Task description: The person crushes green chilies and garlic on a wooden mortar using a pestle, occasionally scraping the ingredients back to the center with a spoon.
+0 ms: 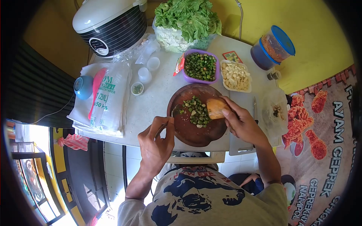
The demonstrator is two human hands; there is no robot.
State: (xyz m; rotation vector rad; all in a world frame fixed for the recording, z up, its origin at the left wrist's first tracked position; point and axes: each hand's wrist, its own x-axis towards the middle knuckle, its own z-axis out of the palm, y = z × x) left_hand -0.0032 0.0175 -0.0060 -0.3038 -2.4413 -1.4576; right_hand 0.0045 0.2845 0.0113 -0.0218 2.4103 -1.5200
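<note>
At far L, a small light blue round cup (83, 87) is by a long pink plastic spoon (97, 92), & the spoon lies on a flat pack of clear plastic bags w/ green print (111, 113). Behind that is a big white & black rice cooker (117, 32). Next come little clear plastic cups (144, 75), 1 w/ green bits in it. My L hand (155, 145) is at the L rim of the round brown bowl (179, 130), fingers curled, thumb & fingertip close together; can't tell if they pinch anything. The chopped green bits w/ pale bits (199, 113) sit in a heap in the mid. of the bowl. Behind it, a clear tub (203, 44) is piled w/ green leaves (188, 19), & nearer is a purple plastic tub (217, 77) full of more chopped green bits. My R hand (241, 122) grips a fat light brown wood masher (216, 109), its end right by the heap. Just past the purple tub is a white tray (241, 90) of pale chunks. Further R, a see-thru tub w/ a blue lid (283, 39) is near the yellow wall, then a banner w/ fried chicken pics (320, 147).
</note>
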